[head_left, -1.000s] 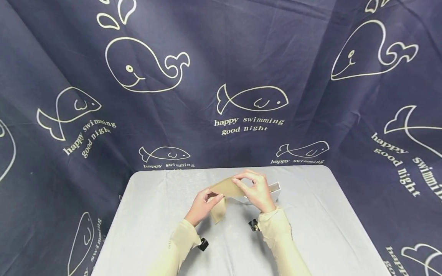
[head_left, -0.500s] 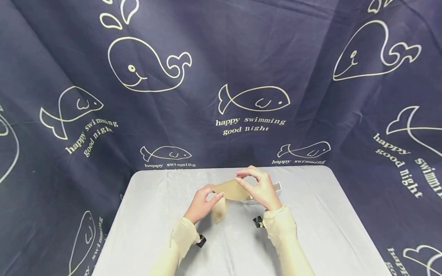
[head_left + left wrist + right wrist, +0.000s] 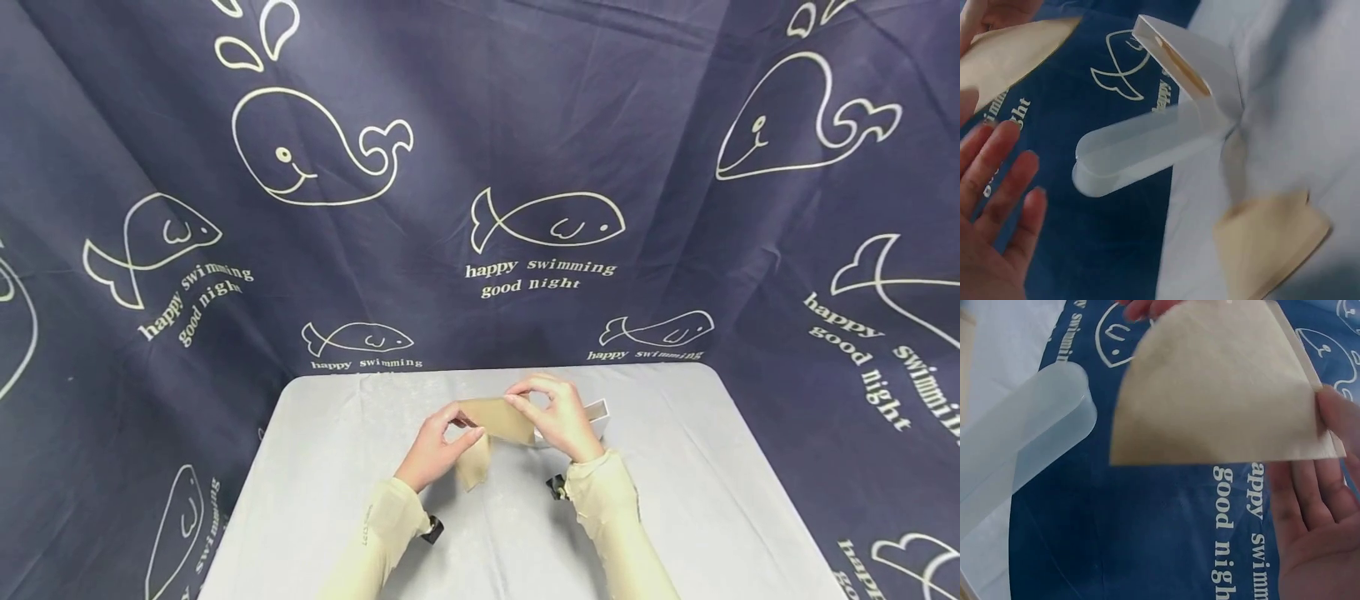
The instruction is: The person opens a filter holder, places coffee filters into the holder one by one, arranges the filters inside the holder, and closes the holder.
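Observation:
A tan paper coffee filter (image 3: 497,418) is held up between both hands, above the table. My left hand (image 3: 433,450) pinches its left end between thumb and fingers. At the opposite end, my right hand (image 3: 557,417) pinches the filter's edge, the thumb lying on its near face in the right wrist view. That view shows the filter (image 3: 1210,394) flat, with a rounded side and a straight seam. A second coffee filter (image 3: 1272,240) stands partly spread on the table, below my left hand. Most of the left fingers are extended in the left wrist view.
An open white box (image 3: 1219,59) with tan paper inside stands behind my right hand. A long translucent plastic piece (image 3: 1141,150) with a rounded end lies beside the box. A grey-white cloth covers the table (image 3: 675,500); a dark blue printed curtain (image 3: 420,275) hangs around it.
The held filter has turned, so its face now hangs more upright toward the head camera. My right hand went slightly right and up, then back down and left. The second filter stays put.

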Motion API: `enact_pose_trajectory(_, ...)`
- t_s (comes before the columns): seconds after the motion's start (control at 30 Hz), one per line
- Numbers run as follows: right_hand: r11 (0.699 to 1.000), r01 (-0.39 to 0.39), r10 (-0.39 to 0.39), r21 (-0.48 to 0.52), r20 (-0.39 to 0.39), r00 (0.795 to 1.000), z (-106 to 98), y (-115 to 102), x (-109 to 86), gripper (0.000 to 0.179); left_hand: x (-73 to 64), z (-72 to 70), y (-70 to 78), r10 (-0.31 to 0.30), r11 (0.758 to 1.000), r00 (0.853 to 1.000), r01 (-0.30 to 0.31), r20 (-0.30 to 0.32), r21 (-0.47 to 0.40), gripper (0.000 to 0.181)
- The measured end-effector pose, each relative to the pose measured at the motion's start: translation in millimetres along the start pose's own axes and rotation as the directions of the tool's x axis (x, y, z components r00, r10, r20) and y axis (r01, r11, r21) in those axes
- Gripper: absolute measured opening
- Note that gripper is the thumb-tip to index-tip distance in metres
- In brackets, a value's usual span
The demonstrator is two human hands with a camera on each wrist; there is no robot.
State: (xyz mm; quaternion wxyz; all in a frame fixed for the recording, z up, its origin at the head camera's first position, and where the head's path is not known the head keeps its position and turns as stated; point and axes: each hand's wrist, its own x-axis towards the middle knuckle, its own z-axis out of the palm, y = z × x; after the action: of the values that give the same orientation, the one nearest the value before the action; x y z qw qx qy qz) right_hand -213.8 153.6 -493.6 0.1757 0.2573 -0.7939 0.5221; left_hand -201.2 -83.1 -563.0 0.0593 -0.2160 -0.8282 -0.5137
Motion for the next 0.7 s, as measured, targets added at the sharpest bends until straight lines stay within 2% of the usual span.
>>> enact_pose_trajectory(0.07, 1.0, -0.014, 0.015, 0.023, -0.04, 0.999, 0, -1, 0.7, 0.008, -0.7, 3.7, -1.5, -0.046, 0.996, 0.999, 0.048, 0.023, -0.071, 0.017)
enact_pose_trajectory(0.13, 0.998, -0.021, 0.025, 0.055, -0.065, 0.998, 0, -2, 1.5, 0.006, -0.8, 8.3, -1.8, -0.059, 0.992, 0.998, 0.062, 0.03, -0.11, 0.017)
enact_pose_trajectory(0.2, 0.996, -0.029, 0.035, 0.081, -0.075, 0.997, 0, -3, 2.1, 0.005, -1.1, 12.7, -0.5, -0.053, 0.992, 0.998, 0.054, 0.016, -0.112, 0.013)
enact_pose_trajectory(0.3, 0.994, -0.041, 0.049, 0.101, -0.073, 0.996, 1, -4, 1.9, 0.005, -1.3, 17.8, 2.9, -0.032, 0.995, 0.999, 0.028, -0.038, -0.097, 0.008)
enact_pose_trajectory(0.47, 0.993, -0.063, 0.071, 0.095, -0.077, 0.995, 1, -3, -0.3, 0.008, -0.9, 18.9, 7.2, -0.006, 0.996, 0.996, -0.003, -0.094, -0.094, 0.007)
enact_pose_trajectory(0.6, 0.994, -0.07, 0.074, 0.082, -0.048, 0.996, -1, -2, -0.8, 0.009, -0.1, 15.1, 7.3, 0.038, 0.999, 0.995, -0.041, -0.087, -0.032, 0.008)
enact_pose_trajectory(0.7, 0.997, -0.054, 0.054, 0.049, -0.008, 0.999, -2, -1, -0.2, 0.009, 1.7, 11.0, 6.1, 0.102, 0.993, 0.993, -0.097, -0.067, 0.07, 0.011)
